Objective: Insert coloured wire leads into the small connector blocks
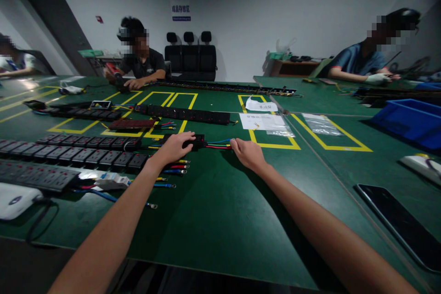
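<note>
A small black module (pixel 197 141) lies on the green table (pixel 206 220), with blue, green and red wires (pixel 217 145) running out of its right side. My left hand (pixel 177 147) rests over the module's left part, its fingers bent around the near and top sides. The wires' far ends disappear into my right hand (pixel 247 150), whose fingers are pinched together. Left of my left hand lie rows of black socket strips (pixel 103 156). Ring-ended leads (pixel 177 166) in yellow, red and blue stick out below that hand.
A phone (pixel 399 225) lies at the right, near a blue bin (pixel 409 121). Papers and plastic bags (pixel 268 124) lie beyond my right hand. A white device (pixel 17 200) is at the left edge. One person (pixel 144 62) holds a red tool across the table; others sit at both sides.
</note>
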{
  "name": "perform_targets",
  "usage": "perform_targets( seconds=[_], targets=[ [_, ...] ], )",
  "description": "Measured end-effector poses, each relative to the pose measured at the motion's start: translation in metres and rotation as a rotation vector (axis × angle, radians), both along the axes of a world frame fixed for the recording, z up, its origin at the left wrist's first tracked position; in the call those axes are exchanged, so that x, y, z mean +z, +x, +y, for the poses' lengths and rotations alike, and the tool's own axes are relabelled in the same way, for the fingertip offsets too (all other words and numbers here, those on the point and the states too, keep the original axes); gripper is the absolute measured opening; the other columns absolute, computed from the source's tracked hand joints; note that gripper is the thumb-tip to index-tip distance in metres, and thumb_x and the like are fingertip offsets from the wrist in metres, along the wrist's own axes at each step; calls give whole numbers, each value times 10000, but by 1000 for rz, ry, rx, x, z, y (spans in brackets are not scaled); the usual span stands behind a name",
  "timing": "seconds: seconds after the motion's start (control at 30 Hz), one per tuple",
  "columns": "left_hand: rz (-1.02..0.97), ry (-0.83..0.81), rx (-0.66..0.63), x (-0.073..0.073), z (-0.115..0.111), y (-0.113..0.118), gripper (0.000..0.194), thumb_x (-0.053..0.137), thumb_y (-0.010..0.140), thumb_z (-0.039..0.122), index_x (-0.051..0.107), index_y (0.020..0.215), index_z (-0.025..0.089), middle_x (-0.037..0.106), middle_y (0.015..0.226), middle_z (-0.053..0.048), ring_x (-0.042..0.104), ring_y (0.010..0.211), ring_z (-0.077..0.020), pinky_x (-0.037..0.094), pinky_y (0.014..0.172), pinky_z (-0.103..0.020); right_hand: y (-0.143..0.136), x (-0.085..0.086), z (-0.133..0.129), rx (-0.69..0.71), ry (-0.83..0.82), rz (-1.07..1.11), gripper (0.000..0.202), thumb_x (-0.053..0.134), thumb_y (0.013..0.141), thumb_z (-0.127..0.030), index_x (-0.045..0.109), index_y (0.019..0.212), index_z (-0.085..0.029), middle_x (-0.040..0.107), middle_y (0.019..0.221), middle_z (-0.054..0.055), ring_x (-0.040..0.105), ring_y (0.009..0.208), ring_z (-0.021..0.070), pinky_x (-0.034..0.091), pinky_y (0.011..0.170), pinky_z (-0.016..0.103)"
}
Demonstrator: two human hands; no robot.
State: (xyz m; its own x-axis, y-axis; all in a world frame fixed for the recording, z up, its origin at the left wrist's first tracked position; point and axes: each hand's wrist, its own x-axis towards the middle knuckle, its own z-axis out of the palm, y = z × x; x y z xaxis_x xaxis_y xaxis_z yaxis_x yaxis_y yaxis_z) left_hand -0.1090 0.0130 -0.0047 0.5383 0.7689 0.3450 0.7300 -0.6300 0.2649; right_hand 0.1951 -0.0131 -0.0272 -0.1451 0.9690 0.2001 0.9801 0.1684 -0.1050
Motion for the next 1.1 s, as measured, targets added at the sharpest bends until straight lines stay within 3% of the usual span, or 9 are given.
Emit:
perform_targets(
  seconds=[1.1],
  targets=[
    [-15, 11, -1, 1, -1, 1, 368, 558, 934, 272, 736, 1226, 137, 658, 1384, -129, 639, 1278, -257, 453, 1158, -460, 2, -4, 2, 2, 36, 10, 546, 267, 1093, -498, 720, 977, -216, 751, 843, 68, 640, 701, 186, 172, 571, 313]
  ],
)
